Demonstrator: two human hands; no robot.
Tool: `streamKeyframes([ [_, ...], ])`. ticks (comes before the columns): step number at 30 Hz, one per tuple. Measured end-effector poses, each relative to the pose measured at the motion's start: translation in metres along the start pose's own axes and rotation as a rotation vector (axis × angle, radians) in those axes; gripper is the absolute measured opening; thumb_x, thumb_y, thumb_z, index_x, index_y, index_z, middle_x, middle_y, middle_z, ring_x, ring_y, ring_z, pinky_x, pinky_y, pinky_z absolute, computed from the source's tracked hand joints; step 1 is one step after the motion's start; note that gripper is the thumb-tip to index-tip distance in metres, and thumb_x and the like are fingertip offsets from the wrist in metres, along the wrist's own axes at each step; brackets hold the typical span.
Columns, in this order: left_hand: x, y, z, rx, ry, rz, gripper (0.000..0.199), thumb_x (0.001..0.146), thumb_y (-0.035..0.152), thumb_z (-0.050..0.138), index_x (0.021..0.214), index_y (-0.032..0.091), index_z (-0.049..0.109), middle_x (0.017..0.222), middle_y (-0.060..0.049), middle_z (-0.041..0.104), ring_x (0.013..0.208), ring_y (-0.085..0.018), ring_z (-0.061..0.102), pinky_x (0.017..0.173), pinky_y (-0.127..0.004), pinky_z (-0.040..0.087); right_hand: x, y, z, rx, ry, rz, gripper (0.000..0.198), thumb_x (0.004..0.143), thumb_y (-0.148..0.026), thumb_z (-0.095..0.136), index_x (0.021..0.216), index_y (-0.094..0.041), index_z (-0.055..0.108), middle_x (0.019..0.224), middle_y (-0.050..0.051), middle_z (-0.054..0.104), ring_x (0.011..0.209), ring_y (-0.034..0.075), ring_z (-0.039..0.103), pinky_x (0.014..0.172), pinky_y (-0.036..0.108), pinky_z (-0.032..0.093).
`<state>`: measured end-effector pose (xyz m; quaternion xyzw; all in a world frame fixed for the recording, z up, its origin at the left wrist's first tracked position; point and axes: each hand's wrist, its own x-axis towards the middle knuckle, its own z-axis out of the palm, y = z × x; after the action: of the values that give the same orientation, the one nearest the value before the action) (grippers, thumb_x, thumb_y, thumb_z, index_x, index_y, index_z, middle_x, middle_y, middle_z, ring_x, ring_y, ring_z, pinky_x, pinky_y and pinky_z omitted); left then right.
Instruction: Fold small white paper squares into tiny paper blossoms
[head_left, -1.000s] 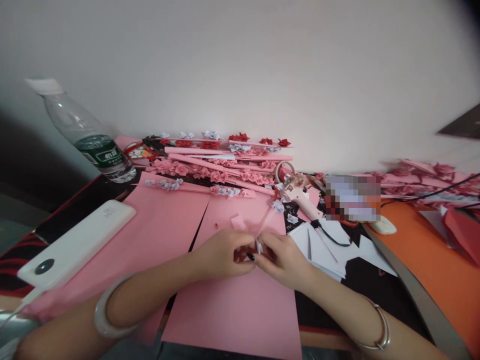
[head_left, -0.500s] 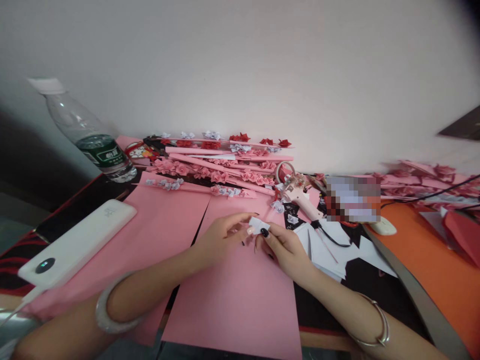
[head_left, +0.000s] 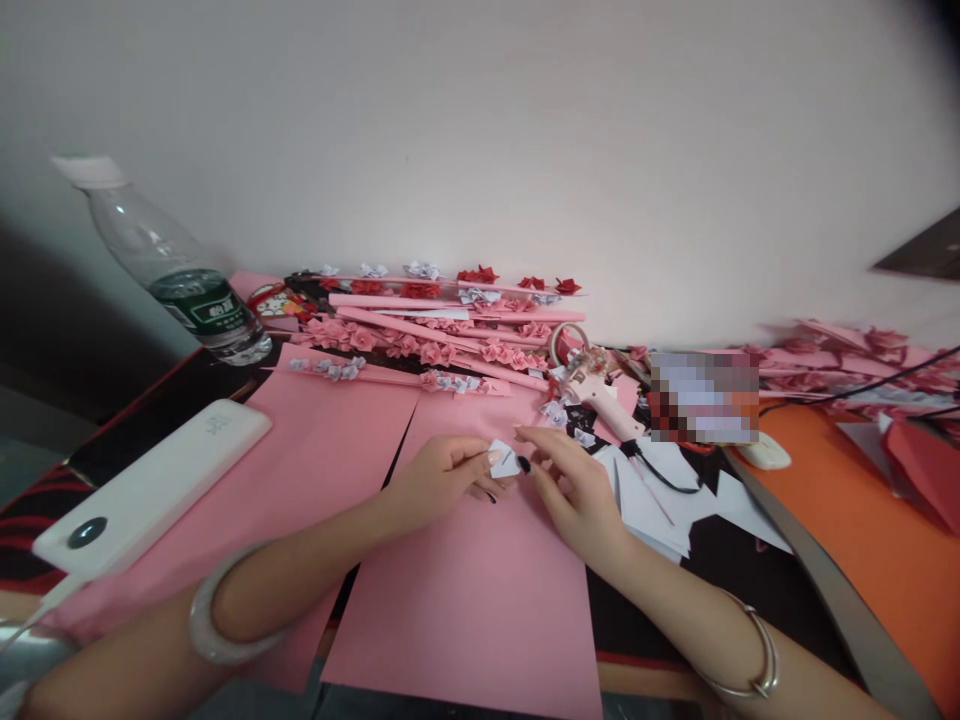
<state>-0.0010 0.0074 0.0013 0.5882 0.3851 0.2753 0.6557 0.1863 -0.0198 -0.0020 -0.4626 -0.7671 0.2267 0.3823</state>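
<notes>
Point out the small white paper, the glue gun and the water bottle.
Small white paper [head_left: 505,463]: head view, on its flat face.
Glue gun [head_left: 615,411]: head view, on its pale handle.
Water bottle [head_left: 196,300]: head view, on its green label.

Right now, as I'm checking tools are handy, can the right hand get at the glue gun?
Probably yes: the right hand looks open and the glue gun lies just beyond it; nothing tall seems to stand between them, just a small white paper flower.
</notes>
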Motion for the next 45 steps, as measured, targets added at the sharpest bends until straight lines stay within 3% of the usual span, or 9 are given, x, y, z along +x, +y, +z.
streamKeyframes([
  [3,-0.0002,-0.0019,0.0002,-0.002,-0.016,-0.010,0.030,0.085,0.036,0.047,0.086,0.010,0.061,0.080,-0.010,0.070,0.072,-0.016,0.067,0.069,-0.028,0.053,0.0001,0.0008,0.0002,-0.019,-0.025,-0.090,0.037,0.086,-0.013,0.041,0.119,-0.022,0.054,0.114,0.008,0.060,0.105,0.019,0.056,0.087,0.035,0.048],
  [6,0.0002,-0.0033,-0.0004,-0.008,-0.020,-0.012,0.034,0.084,0.041,0.048,0.085,0.010,0.061,0.081,-0.010,0.070,0.070,-0.016,0.067,0.068,-0.028,0.053,-0.0001,0.0024,0.0015,-0.033,-0.017,-0.117,0.037,0.086,-0.014,0.041,0.118,-0.023,0.057,0.113,0.007,0.063,0.106,0.019,0.058,0.091,0.036,0.048],
  [24,0.0004,0.0001,-0.0017,-0.092,0.026,-0.070,0.035,0.082,0.042,0.052,0.082,0.009,0.064,0.078,-0.010,0.071,0.068,-0.016,0.067,0.066,-0.026,0.053,-0.0010,0.0011,0.0019,0.014,-0.005,-0.089,0.036,0.085,-0.013,0.046,0.117,-0.023,0.058,0.110,0.006,0.065,0.098,0.017,0.062,0.086,0.031,0.051],
  [29,0.0009,0.0000,-0.0014,-0.093,0.035,-0.033,0.033,0.081,0.041,0.054,0.082,0.009,0.064,0.080,-0.010,0.071,0.073,-0.016,0.068,0.067,-0.025,0.053,-0.0005,0.0005,0.0019,0.031,-0.008,-0.023,0.036,0.084,-0.012,0.046,0.117,-0.022,0.059,0.109,0.006,0.065,0.096,0.017,0.063,0.083,0.029,0.051],
  [34,0.0007,-0.0015,-0.0017,-0.061,0.033,-0.037,0.026,0.081,0.034,0.055,0.085,0.010,0.064,0.080,-0.008,0.071,0.074,-0.015,0.067,0.068,-0.025,0.053,-0.0021,0.0035,0.0025,0.031,-0.017,0.026,0.037,0.084,-0.015,0.049,0.118,-0.022,0.057,0.104,0.005,0.068,0.080,0.015,0.065,0.071,0.026,0.053],
  [38,0.0005,-0.0022,-0.0020,-0.039,0.046,-0.039,0.023,0.079,0.031,0.057,0.083,0.010,0.064,0.077,-0.008,0.071,0.070,-0.015,0.067,0.066,-0.025,0.053,-0.0033,0.0043,0.0029,0.028,-0.008,0.059,0.036,0.084,-0.015,0.048,0.118,-0.021,0.057,0.107,0.005,0.067,0.085,0.016,0.065,0.073,0.026,0.053],
  [45,0.0004,-0.0046,-0.0025,-0.101,0.007,-0.009,0.030,0.083,0.037,0.051,0.086,0.011,0.064,0.085,-0.010,0.071,0.076,-0.016,0.068,0.069,-0.026,0.054,-0.0018,0.0024,0.0035,0.008,0.017,-0.018,0.032,0.084,-0.013,0.049,0.113,-0.020,0.061,0.096,0.005,0.070,0.075,0.014,0.065,0.067,0.024,0.052],
])
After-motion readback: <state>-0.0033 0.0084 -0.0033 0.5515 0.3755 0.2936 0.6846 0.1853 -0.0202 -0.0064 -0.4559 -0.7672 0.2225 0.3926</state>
